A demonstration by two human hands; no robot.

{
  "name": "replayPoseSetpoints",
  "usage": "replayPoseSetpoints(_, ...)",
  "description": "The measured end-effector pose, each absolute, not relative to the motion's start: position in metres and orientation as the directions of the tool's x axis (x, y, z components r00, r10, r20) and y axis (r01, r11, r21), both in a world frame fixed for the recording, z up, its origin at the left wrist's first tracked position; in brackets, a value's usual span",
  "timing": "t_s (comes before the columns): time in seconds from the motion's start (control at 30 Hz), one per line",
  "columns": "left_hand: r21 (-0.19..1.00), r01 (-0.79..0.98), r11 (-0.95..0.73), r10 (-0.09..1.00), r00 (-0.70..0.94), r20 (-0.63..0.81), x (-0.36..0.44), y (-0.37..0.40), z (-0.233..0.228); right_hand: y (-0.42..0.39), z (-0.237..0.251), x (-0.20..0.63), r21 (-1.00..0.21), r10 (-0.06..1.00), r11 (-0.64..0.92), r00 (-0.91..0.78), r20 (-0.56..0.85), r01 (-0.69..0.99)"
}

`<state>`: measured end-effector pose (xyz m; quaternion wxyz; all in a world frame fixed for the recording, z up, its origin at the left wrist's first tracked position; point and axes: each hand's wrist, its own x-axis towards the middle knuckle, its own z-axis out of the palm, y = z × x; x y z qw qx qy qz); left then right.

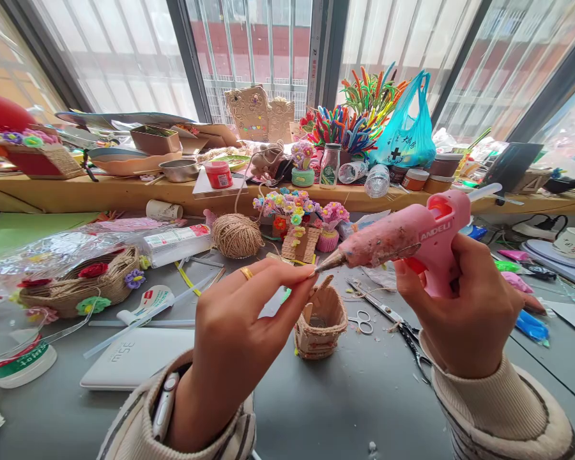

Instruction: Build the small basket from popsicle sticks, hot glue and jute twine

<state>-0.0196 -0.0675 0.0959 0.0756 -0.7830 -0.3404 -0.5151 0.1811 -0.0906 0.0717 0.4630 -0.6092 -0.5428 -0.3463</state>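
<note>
My right hand (474, 300) is wrapped round the handle of a pink hot glue gun (388, 236), whose metal nozzle points left. A clear glue stick (486, 191) pokes out of its back end. Thumb and forefinger of my left hand (249, 326) are pinched together right at the nozzle tip; whatever they hold is too small to name. Below and just behind the fingertips stands a small woven basket (321, 319) on the grey table (311, 409). A flat stick leans out of its top.
Small scissors (361, 321) and larger black-handled scissors (397, 319) lie right of the basket. A twine ball (238, 236), pipe-cleaner flowers (292, 207) and a white power bank (137, 358) are left and behind. A crowded wooden ledge (172, 191) runs along the windows.
</note>
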Motion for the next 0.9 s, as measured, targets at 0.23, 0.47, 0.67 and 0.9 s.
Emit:
replayPoseSetpoints(0.23,0.254,0.590,-0.767,0.453,0.216,0.865,-0.0195,-0.0674,0.0954,-0.0906,0.0706,0.1811,-0.236,0.366,0.031,0.209,0.907,0.971)
replayPoseSetpoints(0.47,0.219,0.624,-0.750,0.448,0.237,0.862,-0.0200,-0.0666,0.0942,-0.0911,0.0713,0.1816,-0.220,0.349,0.027,0.197,0.916,0.975)
replayPoseSetpoints(0.67,0.219,0.632,-0.744,0.449,0.229,0.864,-0.0195,-0.0676,0.0943,-0.0910,0.0751,0.1805,-0.215,0.358,0.050,0.183,0.915,0.975)
replayPoseSetpoints(0.9,0.197,0.616,-0.763,0.424,0.246,0.872,-0.0200,-0.0666,0.0943,-0.0924,0.0746,0.1815,-0.204,0.348,0.045,0.176,0.921,0.978)
